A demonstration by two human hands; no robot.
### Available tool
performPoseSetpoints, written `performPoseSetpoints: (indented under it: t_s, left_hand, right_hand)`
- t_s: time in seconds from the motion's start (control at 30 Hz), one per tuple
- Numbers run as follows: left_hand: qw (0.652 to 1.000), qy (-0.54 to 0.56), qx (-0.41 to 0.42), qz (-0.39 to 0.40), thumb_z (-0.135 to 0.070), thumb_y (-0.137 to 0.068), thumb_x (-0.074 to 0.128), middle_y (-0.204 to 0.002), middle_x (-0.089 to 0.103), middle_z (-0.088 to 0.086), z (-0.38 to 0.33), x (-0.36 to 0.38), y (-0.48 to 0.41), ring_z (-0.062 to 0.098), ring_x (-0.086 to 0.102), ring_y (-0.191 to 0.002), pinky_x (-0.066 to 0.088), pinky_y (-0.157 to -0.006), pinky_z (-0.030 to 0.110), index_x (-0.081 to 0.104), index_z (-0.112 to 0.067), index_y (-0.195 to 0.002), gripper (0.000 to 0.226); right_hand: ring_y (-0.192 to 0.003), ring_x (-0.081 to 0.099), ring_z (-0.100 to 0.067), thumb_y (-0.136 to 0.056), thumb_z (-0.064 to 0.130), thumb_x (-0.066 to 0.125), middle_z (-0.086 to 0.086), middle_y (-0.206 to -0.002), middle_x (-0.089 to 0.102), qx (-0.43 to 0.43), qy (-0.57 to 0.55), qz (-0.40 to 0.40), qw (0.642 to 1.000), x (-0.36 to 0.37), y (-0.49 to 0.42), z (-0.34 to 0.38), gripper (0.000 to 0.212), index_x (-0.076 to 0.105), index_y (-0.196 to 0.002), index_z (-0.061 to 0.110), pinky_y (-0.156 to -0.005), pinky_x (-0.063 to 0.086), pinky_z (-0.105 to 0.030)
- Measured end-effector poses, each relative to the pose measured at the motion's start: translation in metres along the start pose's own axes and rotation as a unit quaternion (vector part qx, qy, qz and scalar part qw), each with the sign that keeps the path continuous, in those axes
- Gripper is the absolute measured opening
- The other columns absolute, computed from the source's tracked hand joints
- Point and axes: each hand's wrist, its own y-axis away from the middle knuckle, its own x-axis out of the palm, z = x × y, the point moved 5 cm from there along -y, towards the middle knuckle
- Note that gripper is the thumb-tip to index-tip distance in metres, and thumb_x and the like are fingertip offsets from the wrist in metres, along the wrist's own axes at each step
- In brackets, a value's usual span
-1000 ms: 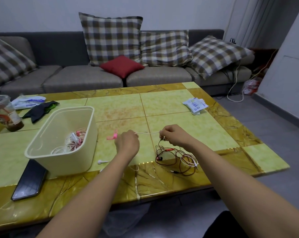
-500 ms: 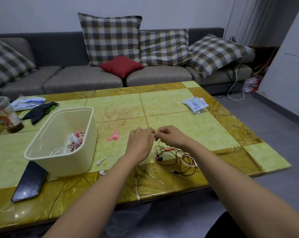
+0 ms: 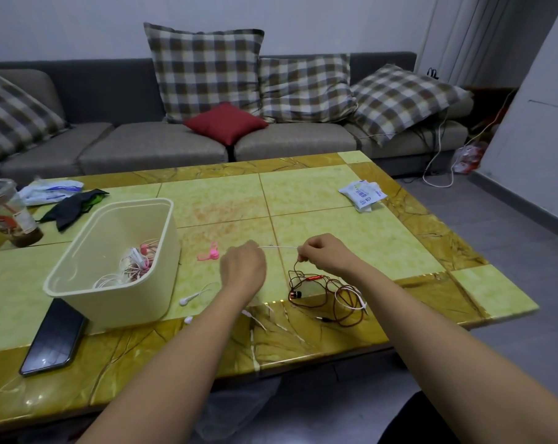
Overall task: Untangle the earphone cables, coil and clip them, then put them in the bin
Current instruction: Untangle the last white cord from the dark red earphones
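A thin white earphone cable [image 3: 279, 248] is stretched between my two hands above the table. My left hand [image 3: 243, 267] pinches one end of that stretch and my right hand [image 3: 325, 254] pinches the other. Its white earbuds [image 3: 187, 299] lie on the table below my left arm. A tangled dark red earphone cable [image 3: 327, 291] lies under my right wrist, with one strand rising to my right hand. A pink clip [image 3: 209, 253] lies left of my left hand. The cream bin [image 3: 88, 261] at the left holds coiled pink and white earphones [image 3: 136, 262].
A black phone [image 3: 54, 338] lies by the bin at the near left edge. A plastic drink cup [image 3: 10, 213], a black cloth [image 3: 72, 205] and a white packet [image 3: 51, 190] sit at the far left. Another white packet [image 3: 362, 193] lies at the far right. A sofa stands behind the table.
My hands came together over the white cable half a second ago and have now drawn apart again, pulling a short stretch of it taut between them.
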Motion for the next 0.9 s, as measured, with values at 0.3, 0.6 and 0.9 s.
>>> performPoseSetpoints:
  t_s: [0.3,0.6,0.9]
  left_hand:
    - [0.986,0.046,0.157,0.041,-0.017,-0.101,0.035,-0.108,0.068,0.009,-0.032,0.01,0.006,0.03,0.059,-0.104,0.046,-0.083,0.038,0.061,-0.015,-0.11,0.027]
    - [0.997,-0.056,-0.029,-0.033,-0.012,-0.095,0.043,-0.139,0.047,0.013,0.013,-0.005,-0.001,0.031,0.038,-0.128,0.034,-0.103,0.039,0.046,-0.006,-0.134,0.039]
    - [0.992,0.116,0.054,-0.001,-0.013,-0.102,0.032,-0.11,0.065,0.011,-0.029,0.004,0.001,0.03,0.059,-0.1,0.038,-0.074,0.033,0.061,-0.007,-0.111,0.031]
  right_hand:
    - [-0.065,0.041,-0.02,-0.092,0.027,0.058,-0.009,-0.069,0.051,-0.029,0.02,0.035,0.999,0.01,-0.002,0.014,0.029,0.069,-0.066,0.02,-0.062,0.033,-0.031]
    - [-0.059,0.045,-0.006,-0.096,0.023,0.055,0.007,-0.07,0.059,-0.032,0.022,-0.078,0.996,-0.015,0.001,0.002,0.026,0.073,-0.083,0.011,-0.055,0.033,-0.023]
    - [-0.063,0.048,-0.007,-0.095,0.024,0.057,0.006,-0.073,0.065,-0.031,0.0,0.014,0.999,-0.008,0.0,0.001,0.026,0.073,-0.078,0.013,-0.062,0.038,-0.024]
